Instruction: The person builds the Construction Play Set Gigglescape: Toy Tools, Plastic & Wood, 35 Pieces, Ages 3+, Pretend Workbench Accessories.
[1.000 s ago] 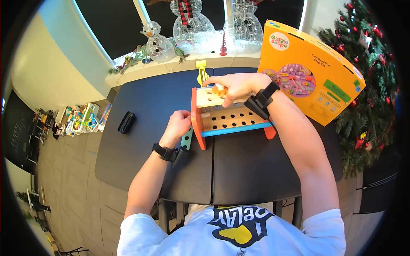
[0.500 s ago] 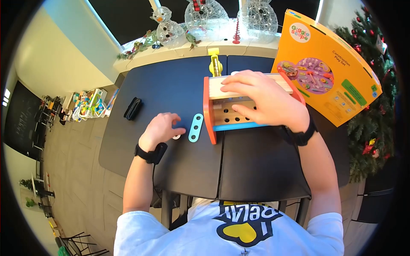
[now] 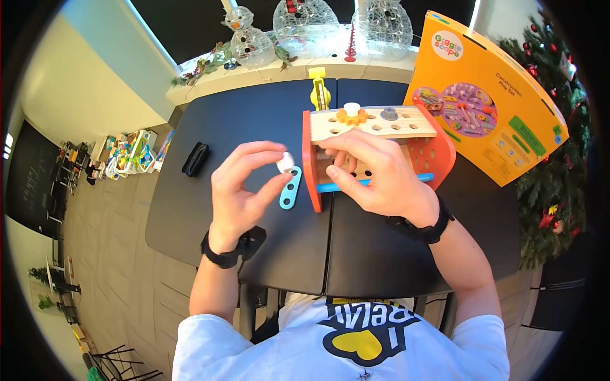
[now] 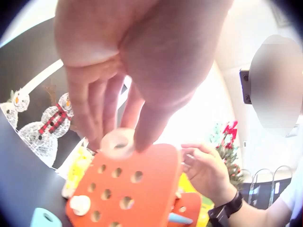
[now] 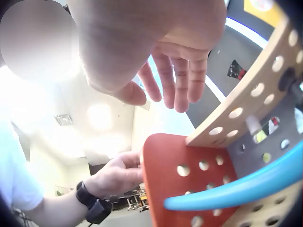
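Note:
My left hand [image 3: 236,184] pinches a white ring-like piece [image 3: 285,163] between thumb and fingers, left of the toy bench's red side panel [image 3: 310,143]. Below the piece, a teal strip with holes [image 3: 289,195] lies on the table. In the left wrist view the white piece [image 4: 117,143] is by the edge of the red panel [image 4: 156,163]; contact is unclear. A white knob [image 4: 80,205] sits on that panel. My right hand [image 3: 391,184], fingers loosely bent and holding nothing visible, hovers before the bench. An orange gear [image 3: 346,117] and grey knob [image 3: 389,114] sit on its wooden top.
A yellow toy piece [image 3: 319,92] stands behind the bench. At the back right is a large orange box [image 3: 483,95]. On the table's left lies a black case [image 3: 196,159]. Snowman figures [image 3: 251,47] line the sill, and a decorated tree [image 3: 540,209] stands at the right.
My left hand has picked the white piece up off the table and raised it beside the red panel. My right hand has drawn back from the bench top, uncovering the gear and grey knob.

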`<move>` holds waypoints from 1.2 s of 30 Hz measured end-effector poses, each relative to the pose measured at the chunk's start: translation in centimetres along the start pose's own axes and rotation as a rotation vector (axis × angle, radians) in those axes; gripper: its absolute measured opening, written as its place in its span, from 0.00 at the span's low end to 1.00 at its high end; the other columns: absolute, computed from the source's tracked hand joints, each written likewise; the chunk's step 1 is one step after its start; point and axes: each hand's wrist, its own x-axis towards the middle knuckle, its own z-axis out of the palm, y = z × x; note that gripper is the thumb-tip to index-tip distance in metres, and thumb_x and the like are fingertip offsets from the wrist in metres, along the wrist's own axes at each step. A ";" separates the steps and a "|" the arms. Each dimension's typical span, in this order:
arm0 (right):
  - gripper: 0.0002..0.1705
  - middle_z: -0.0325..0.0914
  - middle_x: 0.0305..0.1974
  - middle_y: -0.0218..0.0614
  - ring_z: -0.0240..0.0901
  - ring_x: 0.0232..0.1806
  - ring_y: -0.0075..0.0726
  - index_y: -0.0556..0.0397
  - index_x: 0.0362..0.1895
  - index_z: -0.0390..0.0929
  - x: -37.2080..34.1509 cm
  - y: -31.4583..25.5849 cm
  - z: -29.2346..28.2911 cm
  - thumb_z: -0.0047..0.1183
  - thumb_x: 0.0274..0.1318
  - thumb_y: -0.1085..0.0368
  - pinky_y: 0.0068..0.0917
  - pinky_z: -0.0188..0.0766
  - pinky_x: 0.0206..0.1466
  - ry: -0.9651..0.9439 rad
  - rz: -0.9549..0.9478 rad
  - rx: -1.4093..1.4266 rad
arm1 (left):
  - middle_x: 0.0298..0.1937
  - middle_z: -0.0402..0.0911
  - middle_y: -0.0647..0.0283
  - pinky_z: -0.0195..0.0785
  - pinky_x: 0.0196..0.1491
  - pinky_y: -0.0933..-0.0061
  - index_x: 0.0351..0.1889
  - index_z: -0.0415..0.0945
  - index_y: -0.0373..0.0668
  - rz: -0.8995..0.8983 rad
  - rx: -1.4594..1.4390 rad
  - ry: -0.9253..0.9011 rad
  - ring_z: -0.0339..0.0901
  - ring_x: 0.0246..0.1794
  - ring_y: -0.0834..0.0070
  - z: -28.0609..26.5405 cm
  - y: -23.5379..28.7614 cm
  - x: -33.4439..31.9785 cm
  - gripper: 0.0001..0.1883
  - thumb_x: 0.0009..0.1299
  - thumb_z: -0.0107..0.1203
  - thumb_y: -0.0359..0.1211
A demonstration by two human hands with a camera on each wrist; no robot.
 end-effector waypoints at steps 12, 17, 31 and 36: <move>0.20 0.84 0.48 0.40 0.85 0.49 0.30 0.64 0.60 0.76 -0.2 0.3 -0.2 0.64 0.67 0.72 0.28 0.83 0.56 -0.041 0.367 0.477 | 0.50 0.88 0.60 0.82 0.44 0.69 0.45 0.85 0.41 0.252 0.050 0.010 0.87 0.42 0.65 3.3 1.2 3.1 0.17 0.58 0.75 0.26; 0.20 0.84 0.48 0.40 0.85 0.51 0.31 0.64 0.59 0.77 -0.6 1.2 -0.1 0.65 0.66 0.73 0.30 0.83 0.57 -0.035 0.421 0.487 | 0.51 0.87 0.63 0.82 0.42 0.68 0.44 0.84 0.42 0.238 0.073 -0.032 0.87 0.42 0.64 3.9 0.6 2.9 0.16 0.60 0.74 0.28; 0.11 0.85 0.39 0.52 0.86 0.42 0.51 0.62 0.49 0.82 -0.4 5.1 0.6 0.60 0.62 0.74 0.40 0.80 0.49 -0.381 0.370 -0.214 | 0.40 0.87 0.65 0.75 0.46 0.75 0.44 0.84 0.35 -0.455 -0.188 0.124 0.81 0.41 0.82 4.1 -7.3 2.7 0.08 0.76 0.65 0.31; 0.10 0.84 0.41 0.56 0.83 0.48 0.61 0.64 0.47 0.80 0.0 7.2 2.3 0.56 0.62 0.74 0.46 0.79 0.51 -0.349 0.452 -0.352 | 0.34 0.89 0.57 0.79 0.43 0.66 0.47 0.85 0.34 -0.675 -0.017 -0.205 0.86 0.34 0.70 5.3 -8.7 1.7 0.12 0.76 0.61 0.35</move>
